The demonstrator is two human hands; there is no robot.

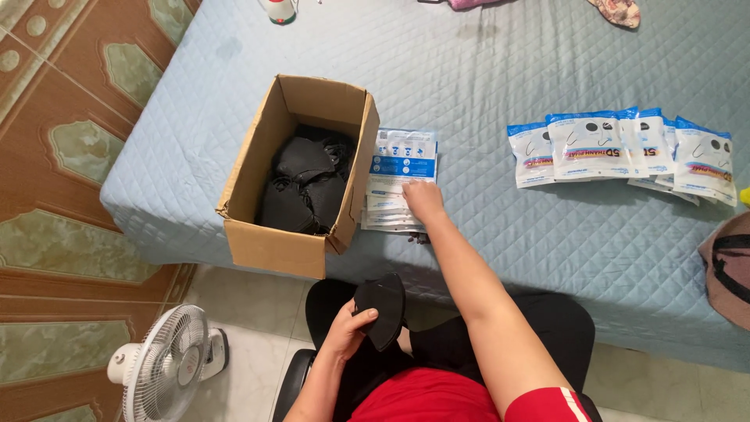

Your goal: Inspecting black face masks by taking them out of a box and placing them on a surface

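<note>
Your left hand clasps a folded black fabric mask; right hand (fingers flat, gripping nothing) presses the white-and-blue pouch stack, up-right of the mask.

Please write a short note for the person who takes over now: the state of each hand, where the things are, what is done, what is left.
Left hand: grip shut on a black mask, over the lap.
Right hand: lying on the pouch stack beside the box; whether it grips one, I cannot tell.
Box: open, on the bed, more black masks inside.
Done: a row of pouches lies to the right.
Left: the masks in the box.
</note>
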